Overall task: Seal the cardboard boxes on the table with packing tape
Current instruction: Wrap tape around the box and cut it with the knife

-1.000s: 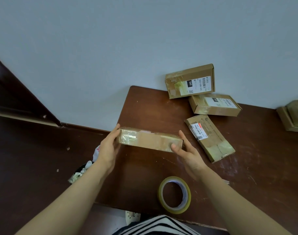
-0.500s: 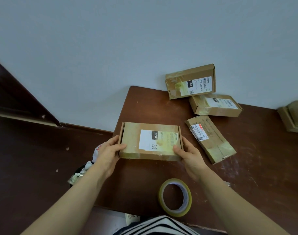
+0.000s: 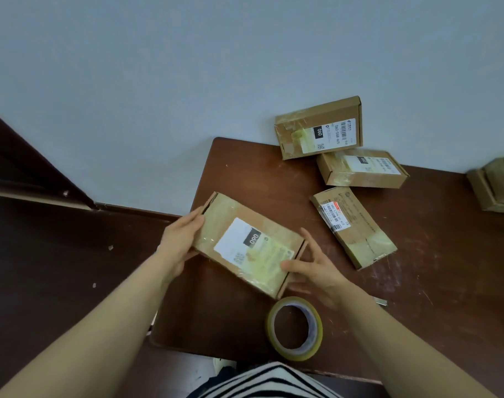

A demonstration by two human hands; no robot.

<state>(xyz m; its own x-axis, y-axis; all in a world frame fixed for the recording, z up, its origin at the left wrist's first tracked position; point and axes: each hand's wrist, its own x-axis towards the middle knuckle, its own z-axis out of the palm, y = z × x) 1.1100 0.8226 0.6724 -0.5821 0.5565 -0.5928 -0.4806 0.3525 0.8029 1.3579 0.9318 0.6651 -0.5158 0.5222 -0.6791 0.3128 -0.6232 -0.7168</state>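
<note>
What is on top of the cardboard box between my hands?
The flat brown cardboard box carries a white shipping label with a black 060 patch, under glossy clear tape. Its contents are hidden: it is closed.

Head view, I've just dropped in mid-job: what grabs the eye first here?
The labelled box stands out first, held tilted by its ends between the left hand and the right hand over the near-left part of the table. Just in front of it, the tape roll lies flat by the table's front edge. Farther back, a leaning box rests against the wall, with a flat box and an angled box nearby.
</note>
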